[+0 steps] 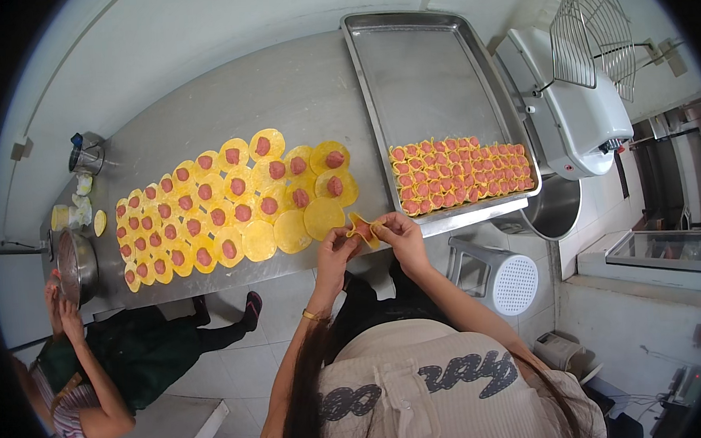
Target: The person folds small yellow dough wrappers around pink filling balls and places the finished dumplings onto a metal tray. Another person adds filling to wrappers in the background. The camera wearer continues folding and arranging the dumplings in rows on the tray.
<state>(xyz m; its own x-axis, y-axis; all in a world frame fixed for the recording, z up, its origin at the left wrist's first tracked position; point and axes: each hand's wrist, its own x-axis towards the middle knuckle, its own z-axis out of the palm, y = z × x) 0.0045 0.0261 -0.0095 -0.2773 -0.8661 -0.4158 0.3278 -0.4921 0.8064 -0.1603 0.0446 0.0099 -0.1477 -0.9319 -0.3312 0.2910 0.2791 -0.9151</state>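
Between my two hands, just past the table's front edge, is a yellow dumpling wrapper (358,221) with pink meat filling, its sides gathered upward. My left hand (338,247) pinches one side of it, and my right hand (400,236) pinches the other. Left of my hands lie rows of flat round wrappers (258,241), most with a ball of pink filling (242,213) in the middle; several near me are bare. To the right, a large metal tray (430,72) has several tight rows of open-topped dumplings (459,174) along its near end.
A co-worker (120,358) stands at the table's left end, hands at a metal bowl (83,265). A grey stool (512,282) is below the tray. Right of the tray stands a white mixer (583,119) with a raised wire guard (586,32). A metal cup (86,157) is at far left.
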